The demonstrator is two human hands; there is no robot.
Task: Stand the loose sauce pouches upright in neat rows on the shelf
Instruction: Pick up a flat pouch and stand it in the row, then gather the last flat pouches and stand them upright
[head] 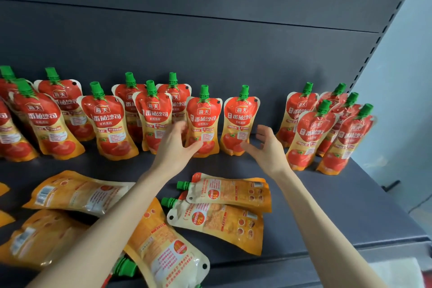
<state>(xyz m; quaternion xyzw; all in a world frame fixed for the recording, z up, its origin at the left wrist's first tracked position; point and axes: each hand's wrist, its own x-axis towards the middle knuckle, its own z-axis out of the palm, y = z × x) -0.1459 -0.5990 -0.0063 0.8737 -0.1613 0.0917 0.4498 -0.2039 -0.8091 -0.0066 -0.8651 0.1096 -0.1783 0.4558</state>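
Observation:
Several red and orange tomato sauce pouches with green caps stand upright along the back of the dark shelf (327, 194). My left hand (174, 145) is open, its fingers touching the left side of one standing pouch (203, 124). My right hand (268, 147) is open with spread fingers just right of the neighbouring standing pouch (239, 124), apart from it. Several loose pouches lie flat near the front, among them one (230, 190) overlapping another (217, 224), and one (163, 248) under my left forearm.
A cluster of standing pouches (327, 128) fills the right end, with a gap to the pouch by my right hand. More flat pouches (79, 194) lie at front left. A dark back panel (210, 42) rises behind, and a slotted upright (378, 42) bounds the right side.

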